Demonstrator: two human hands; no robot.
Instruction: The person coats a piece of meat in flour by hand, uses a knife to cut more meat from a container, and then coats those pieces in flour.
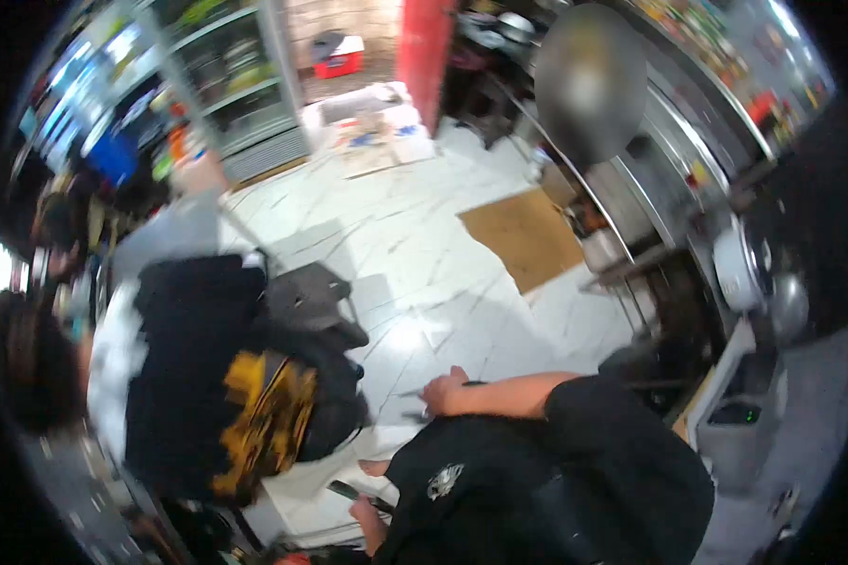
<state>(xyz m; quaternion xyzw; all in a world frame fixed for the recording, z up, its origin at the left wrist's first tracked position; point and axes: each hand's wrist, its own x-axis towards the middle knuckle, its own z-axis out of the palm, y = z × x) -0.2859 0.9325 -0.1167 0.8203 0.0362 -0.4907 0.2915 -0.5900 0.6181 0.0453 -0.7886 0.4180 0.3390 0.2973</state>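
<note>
Holding dark slim item (347, 489) in L hand (365, 514), btm of frame, L of centre, apparently clasped. Prob light, stiff, maybe slick; best gripped by long edges. For R hand (440, 395), lower mid-frame, can't tell grip.

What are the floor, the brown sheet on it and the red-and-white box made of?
Floor: glossy, marble-patterned, with grey veins and a bright reflection; tile or stone, I can't tell.
Brown sheet: probably cardboard, matt, judging by its flat tan colour and ragged edge.
Red-and-white box: likely plastic, from its even, bright colouring, though too blurred to be sure.
</note>
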